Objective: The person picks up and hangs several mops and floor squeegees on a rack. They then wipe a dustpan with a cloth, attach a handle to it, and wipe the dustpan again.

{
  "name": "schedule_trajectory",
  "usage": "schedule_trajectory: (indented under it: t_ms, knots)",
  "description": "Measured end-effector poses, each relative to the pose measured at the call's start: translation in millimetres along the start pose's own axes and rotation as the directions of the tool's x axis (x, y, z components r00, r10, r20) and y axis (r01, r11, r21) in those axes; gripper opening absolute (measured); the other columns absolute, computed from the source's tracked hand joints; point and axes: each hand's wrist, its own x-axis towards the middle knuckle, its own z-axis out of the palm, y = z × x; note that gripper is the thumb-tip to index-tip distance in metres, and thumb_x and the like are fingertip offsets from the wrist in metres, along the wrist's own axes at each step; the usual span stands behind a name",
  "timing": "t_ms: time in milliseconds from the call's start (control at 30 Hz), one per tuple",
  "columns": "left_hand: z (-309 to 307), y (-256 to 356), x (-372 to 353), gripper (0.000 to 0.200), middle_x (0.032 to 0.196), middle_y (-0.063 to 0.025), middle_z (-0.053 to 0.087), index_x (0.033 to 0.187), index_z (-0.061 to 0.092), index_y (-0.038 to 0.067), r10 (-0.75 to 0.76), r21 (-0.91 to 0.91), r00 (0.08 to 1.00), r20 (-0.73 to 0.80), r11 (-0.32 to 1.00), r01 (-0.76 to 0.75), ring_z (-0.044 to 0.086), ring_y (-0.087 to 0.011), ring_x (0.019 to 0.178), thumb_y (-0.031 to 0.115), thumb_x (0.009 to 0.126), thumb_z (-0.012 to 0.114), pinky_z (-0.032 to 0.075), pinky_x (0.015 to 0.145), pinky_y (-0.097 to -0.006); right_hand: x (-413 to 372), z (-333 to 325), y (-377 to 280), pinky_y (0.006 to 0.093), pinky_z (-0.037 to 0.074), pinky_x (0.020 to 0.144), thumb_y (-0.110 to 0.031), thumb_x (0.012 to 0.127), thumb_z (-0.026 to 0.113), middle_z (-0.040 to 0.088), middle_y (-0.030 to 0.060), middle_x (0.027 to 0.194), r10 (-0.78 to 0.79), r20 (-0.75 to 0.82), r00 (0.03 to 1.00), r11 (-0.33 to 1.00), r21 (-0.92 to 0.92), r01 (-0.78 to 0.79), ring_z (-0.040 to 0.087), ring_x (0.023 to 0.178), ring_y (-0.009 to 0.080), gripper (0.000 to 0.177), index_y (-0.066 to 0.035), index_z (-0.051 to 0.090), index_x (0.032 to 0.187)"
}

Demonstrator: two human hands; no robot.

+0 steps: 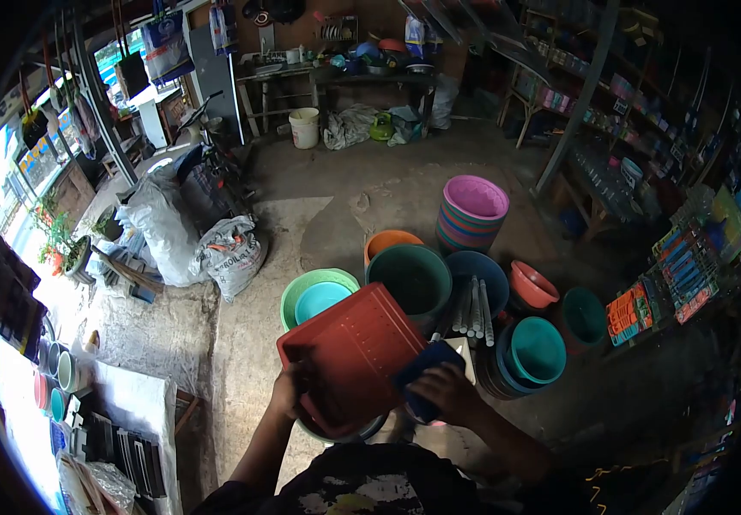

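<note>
A red rectangular plastic tub (357, 348) is held up tilted in front of my body. My left hand (287, 393) grips its lower left rim, with the fingers closed round the edge. At the tub's right side, my right hand (449, 396) presses a dark blue cloth (426, 373) against the rim; the fingers lie over the cloth and partly hide it. Just beyond the tub stand a turquoise basin (323, 300) inside a light green one, and a dark green bucket (408, 279). The tub covers part of these.
Stacked basins topped by a pink one (477, 197) stand ahead. To the right are a teal bucket (538, 350), a bundle of grey rods (475, 309) and a red basin (534, 284). Stuffed white sacks (231, 256) lie at left. A wooden table (370, 79) is at the back.
</note>
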Motion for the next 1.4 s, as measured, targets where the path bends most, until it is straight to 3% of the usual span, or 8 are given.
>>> schedule_trajectory:
  t_ms: [200, 267, 600, 700, 867, 933, 1067, 1400]
  knots:
    - [36, -7, -19, 0.044, 0.126, -0.0164, 0.042, 0.126, 0.044, -0.003, 0.577, 0.24, 0.814, 0.07, 0.782, -0.575, 0.048, -0.0268, 0.115, 0.026, 0.092, 0.044, 0.042, 0.094, -0.0401, -2, -22, 24, 0.0428, 0.033, 0.098, -0.016, 0.063, 0.07, 0.062, 0.0034, 0.102, 0.026, -0.211, 0.977, 0.999, -0.012, -0.029, 0.055, 0.103, 0.0225, 0.041, -0.015, 0.063, 0.103]
    - [26, 8, -28, 0.049, 0.143, -0.0265, 0.02, 0.132, 0.042, 0.007, 0.676, 0.579, 0.564, 0.475, 0.243, -0.778, 0.016, -0.0432, 0.136, 0.026, 0.089, 0.051, 0.019, 0.109, -0.0522, -2, -41, 28, 0.0424, 0.034, 0.097, -0.013, 0.062, 0.071, 0.062, 0.0037, 0.101, 0.066, -0.186, 0.98, 0.995, 0.084, -0.052, 0.055, 0.102, 0.0224, 0.042, -0.016, 0.063, 0.102]
    - [35, 44, -82, 0.069, 0.132, -0.0249, 0.036, 0.109, 0.061, 0.022, 0.432, 0.853, 0.738, 0.519, -0.321, -0.412, 0.016, -0.0462, 0.135, 0.051, 0.05, 0.082, 0.006, 0.103, -0.0702, 9, -72, 42, 0.0412, 0.037, 0.095, -0.014, 0.061, 0.074, 0.062, 0.0053, 0.1, 0.067, -0.182, 0.981, 0.993, 0.113, -0.046, 0.055, 0.102, 0.0234, 0.042, -0.017, 0.064, 0.102]
    - [19, 45, -55, 0.053, 0.104, -0.0113, 0.062, 0.112, 0.061, 0.018, 0.117, 0.587, 0.576, 0.809, -0.22, -0.779, 0.06, -0.0305, 0.101, 0.037, 0.065, 0.075, 0.045, 0.09, -0.0498, 15, -63, 45, 0.0413, 0.037, 0.094, -0.016, 0.062, 0.076, 0.062, 0.0057, 0.1, 0.064, -0.185, 0.981, 0.978, 0.206, -0.025, 0.056, 0.103, 0.0244, 0.042, -0.017, 0.064, 0.103]
    - [12, 32, -64, 0.043, 0.098, -0.0125, 0.064, 0.114, 0.06, 0.013, 0.094, 0.565, 0.562, 0.822, -0.27, -0.78, 0.064, -0.0321, 0.087, 0.026, 0.074, 0.07, 0.053, 0.075, -0.0392, 28, -47, 66, 0.0417, 0.04, 0.093, -0.013, 0.062, 0.076, 0.062, 0.0097, 0.107, 0.049, -0.244, 0.968, 0.966, 0.257, 0.016, 0.057, 0.104, 0.0287, 0.049, -0.013, 0.062, 0.109]
    - [9, 28, -64, 0.03, 0.091, -0.0085, 0.065, 0.113, 0.059, 0.011, 0.13, 0.586, 0.667, 0.734, 0.375, -0.718, 0.066, -0.0233, 0.082, 0.02, 0.085, 0.062, 0.053, 0.074, -0.0356, 34, -46, 65, 0.042, 0.041, 0.093, -0.009, 0.062, 0.074, 0.061, 0.0119, 0.11, 0.141, -0.285, 0.948, 0.932, 0.36, -0.03, 0.056, 0.106, 0.0299, 0.054, -0.012, 0.06, 0.114]
    - [24, 17, -85, 0.025, 0.074, -0.0042, 0.062, 0.091, 0.058, 0.006, 0.233, 0.357, 0.869, 0.437, 0.841, -0.406, 0.057, -0.01, 0.052, 0.027, 0.098, 0.045, 0.046, 0.042, -0.0253, 52, -50, 22, 0.0405, 0.042, 0.096, 0.002, 0.063, 0.066, 0.058, 0.0172, 0.117, 0.373, -0.439, 0.817, 0.824, 0.561, -0.075, 0.053, 0.115, 0.0317, 0.065, -0.009, 0.053, 0.126]
    - [29, -12, -55, 0.053, 0.064, 0.0007, 0.056, 0.079, 0.057, 0.005, 0.405, 0.2, 0.903, 0.142, 0.882, -0.427, 0.053, -0.0069, 0.059, 0.044, 0.1, 0.028, 0.044, 0.055, -0.0236, 116, -26, -76, 0.0492, 0.028, 0.106, -0.035, 0.075, 0.064, 0.036, 0.0119, 0.143, -0.18, -0.259, 0.949, 0.949, 0.209, 0.237, 0.035, 0.132, 0.0299, 0.071, -0.012, 0.04, 0.138]
